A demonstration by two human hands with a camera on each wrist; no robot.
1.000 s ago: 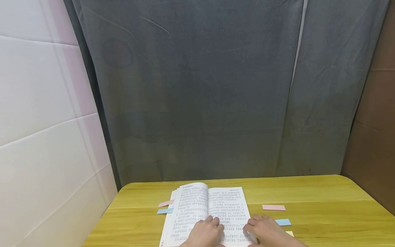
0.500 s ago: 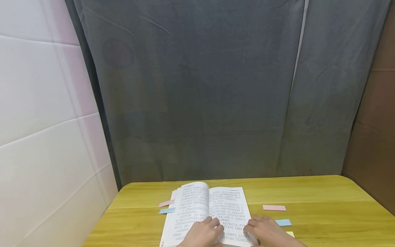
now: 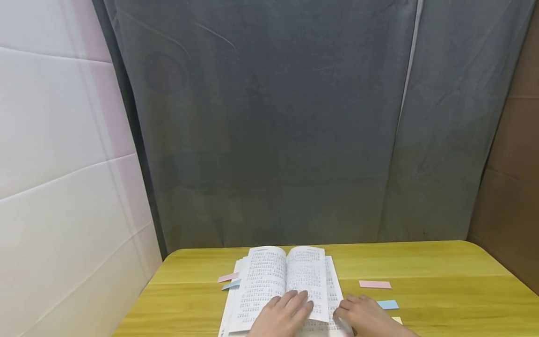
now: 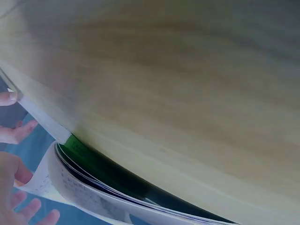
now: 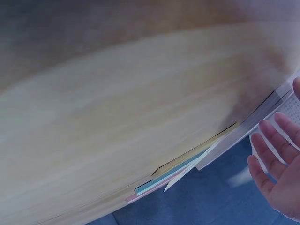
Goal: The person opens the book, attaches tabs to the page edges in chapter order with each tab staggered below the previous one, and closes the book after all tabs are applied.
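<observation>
An open book [image 3: 269,281] of printed text lies on the yellow table [image 3: 442,290] near its front edge. One right-hand page [image 3: 309,281] stands lifted and curved over the spine. My left hand [image 3: 290,309] touches that page's lower edge with fairly straight fingers; the left wrist view shows those fingers [image 4: 14,187] spread beside the curled page [image 4: 70,192]. My right hand [image 3: 358,311] lies flat on the lower right page, and its fingers [image 5: 272,173] show straight in the right wrist view.
Pink [image 3: 375,284], blue [image 3: 388,304] and yellow [image 3: 396,320] sticky strips lie right of the book. A pink strip [image 3: 228,277] and a blue strip [image 3: 231,284] stick out at its left. A grey curtain [image 3: 273,126] hangs behind the table, a white wall [image 3: 63,164] stands left.
The left hand has moved a little right and raised one right-hand page, which now arches over the spine. The right hand has stayed on the lower right page.
</observation>
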